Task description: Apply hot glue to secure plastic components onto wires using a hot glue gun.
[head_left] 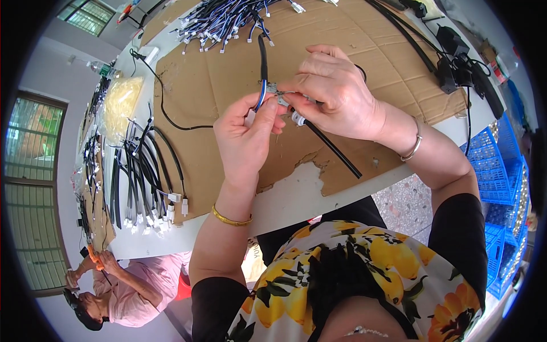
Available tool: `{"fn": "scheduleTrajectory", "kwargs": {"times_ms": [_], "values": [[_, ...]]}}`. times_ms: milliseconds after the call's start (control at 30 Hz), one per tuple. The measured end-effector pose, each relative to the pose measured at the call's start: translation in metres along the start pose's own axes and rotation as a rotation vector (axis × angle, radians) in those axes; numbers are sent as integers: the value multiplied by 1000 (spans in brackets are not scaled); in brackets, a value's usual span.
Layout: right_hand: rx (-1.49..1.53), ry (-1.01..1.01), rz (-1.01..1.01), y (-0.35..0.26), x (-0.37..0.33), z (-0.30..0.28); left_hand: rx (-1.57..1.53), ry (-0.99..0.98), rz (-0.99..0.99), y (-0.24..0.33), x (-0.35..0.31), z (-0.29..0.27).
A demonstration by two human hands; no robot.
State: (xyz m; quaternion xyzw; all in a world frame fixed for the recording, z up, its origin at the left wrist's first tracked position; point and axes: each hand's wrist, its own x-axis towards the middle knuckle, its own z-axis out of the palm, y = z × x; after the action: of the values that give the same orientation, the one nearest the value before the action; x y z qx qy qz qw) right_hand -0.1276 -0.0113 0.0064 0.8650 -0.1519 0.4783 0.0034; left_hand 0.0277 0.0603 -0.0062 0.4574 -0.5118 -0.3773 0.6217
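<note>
My left hand (245, 134) is closed in a pinch on a black-sleeved cable (263, 60), where blue and white wires come out of its sleeve. Close against those fingertips, my right hand (339, 94) is also closed, pinching a thin strand that I cannot make out well. A small greyish patch (272, 88) shows between the two hands. Just below the right fingers lies a black tube-like cable (336, 151) with a white connector (297, 118) at its upper end. Under both hands is a sheet of brown cardboard (196, 105) with a torn front edge.
A heap of wire harnesses (222, 23) lies at the far side. Black cables with white plugs (151, 188) and a clear plastic bag (121, 105) are on the left. Black adapters (453, 65) sit far right, above blue crates (490, 165). A co-worker (137, 290) works at lower left.
</note>
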Motion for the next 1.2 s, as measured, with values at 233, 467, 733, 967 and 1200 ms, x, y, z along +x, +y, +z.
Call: {"fn": "scheduleTrajectory", "kwargs": {"times_ms": [233,467,733,967,1200], "values": [[-62,-23,-51,-1,-1,-1,29,13,-12,0,-2,4],[-64,-56,-80,-1,1,0,69,33,-11,-1,-1,3],[-217,-200,-209,-14,12,-6,487,0,242,-14,5,-2],[-245,-253,-249,-19,9,2,641,80,408,-15,3,-5],[-248,-276,-257,-15,6,3,685,54,456,-13,2,-3]]}}
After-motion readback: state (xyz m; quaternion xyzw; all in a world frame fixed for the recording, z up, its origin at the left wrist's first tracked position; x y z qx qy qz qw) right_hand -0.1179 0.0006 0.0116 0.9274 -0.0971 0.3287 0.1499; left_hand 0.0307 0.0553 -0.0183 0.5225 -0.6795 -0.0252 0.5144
